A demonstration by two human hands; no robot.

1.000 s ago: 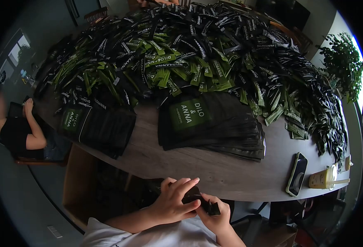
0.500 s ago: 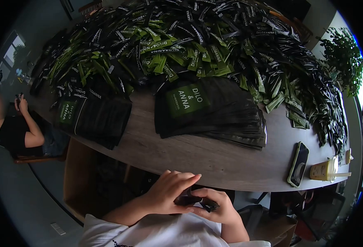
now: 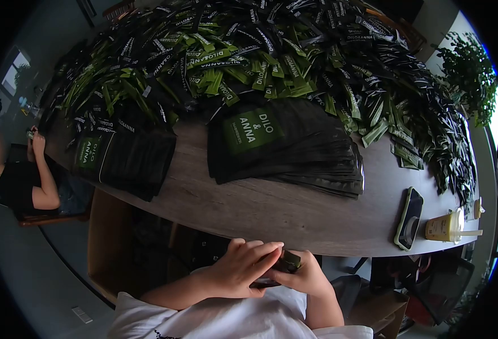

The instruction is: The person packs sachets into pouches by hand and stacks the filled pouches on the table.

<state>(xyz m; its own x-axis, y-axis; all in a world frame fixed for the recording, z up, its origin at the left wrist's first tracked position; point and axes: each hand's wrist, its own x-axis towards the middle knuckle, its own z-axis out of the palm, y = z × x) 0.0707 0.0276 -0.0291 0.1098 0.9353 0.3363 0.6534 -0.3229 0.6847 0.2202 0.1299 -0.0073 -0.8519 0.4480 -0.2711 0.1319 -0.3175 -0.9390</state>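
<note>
My right hand (image 3: 308,275) is closed around a few narrow stick packets (image 3: 291,260), whose dark green ends show above the fingers. My left hand (image 3: 242,270) is curled against them from the other side, its fingertips meeting the packets and its thumb below. Between the palms the lower part of the packets is mostly hidden. Both hands are over my lap, just off the table's near edge. Beyond them lies a fanned stack of black pouches (image 3: 294,152) with a green "DILO & ANNA" label. Another stack of black pouches (image 3: 133,161) lies to its left.
A large heap of green and black stick packets (image 3: 221,56) covers the far part of the table (image 3: 232,212). At the right are a phone (image 3: 410,217) and a drink cup (image 3: 444,227) with a straw. A cardboard box (image 3: 105,237) stands below the edge. Another person (image 3: 20,181) sits at left.
My hands have come closer together, the left fingers shifting right over the packets. Green packet ends now show in my right hand, where mostly dark showed before. The view has shifted slightly.
</note>
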